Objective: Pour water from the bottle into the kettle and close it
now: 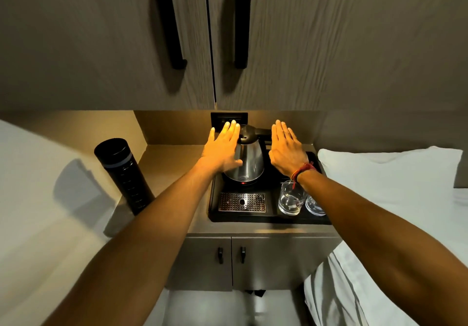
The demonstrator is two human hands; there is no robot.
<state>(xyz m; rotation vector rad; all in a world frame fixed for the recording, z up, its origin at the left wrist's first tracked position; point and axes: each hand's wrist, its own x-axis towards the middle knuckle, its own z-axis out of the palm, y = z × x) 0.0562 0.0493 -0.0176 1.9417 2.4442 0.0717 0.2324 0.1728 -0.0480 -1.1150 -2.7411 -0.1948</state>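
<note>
A steel kettle [249, 160] with a black lid and handle stands on its base at the back of a black tray [268, 219]; the lid looks down. My left hand [222, 148] hovers flat, fingers spread, just left of the kettle and partly in front of it. To the kettle's right, my right hand [287, 149] is held flat with its fingers together, above the tray. Neither hand holds anything. A tall black bottle [124, 173] with its cap on stands at the left of the counter, well apart from both hands.
Two clear glasses [291, 198] stand at the tray's front right, under my right wrist. A metal drip grille [241, 202] lies at the tray's front. Upper cabinet doors with black handles [241, 22] hang overhead. White bedding [379, 171] flanks the counter on both sides.
</note>
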